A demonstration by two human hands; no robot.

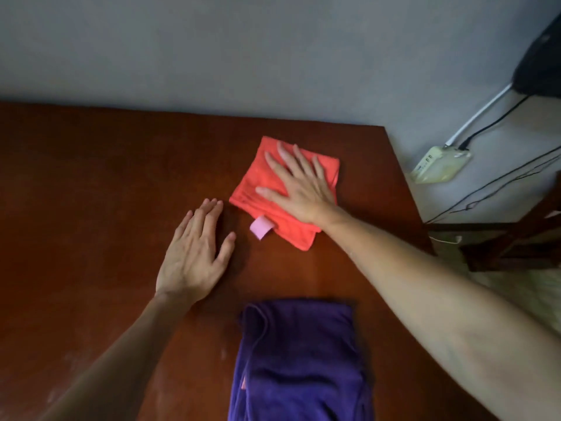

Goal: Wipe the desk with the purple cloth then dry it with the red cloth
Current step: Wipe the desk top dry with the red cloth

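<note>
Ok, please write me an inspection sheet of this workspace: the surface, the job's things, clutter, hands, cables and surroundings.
Surface: brown wooden desk, faint pale smears near the front left.
Job's things: red cloth folded, flat on the desk, pink tag at its near edge; purple cloth folded at the near edge.
Clutter: nothing seen on the desk.
Hands: right hand flat on the red cloth, fingers spread; left hand flat on bare wood beside it.
Cables: black and white cables plugged into a power strip at the right.
Surroundings: grey wall; dark wooden furniture at the right.
</note>
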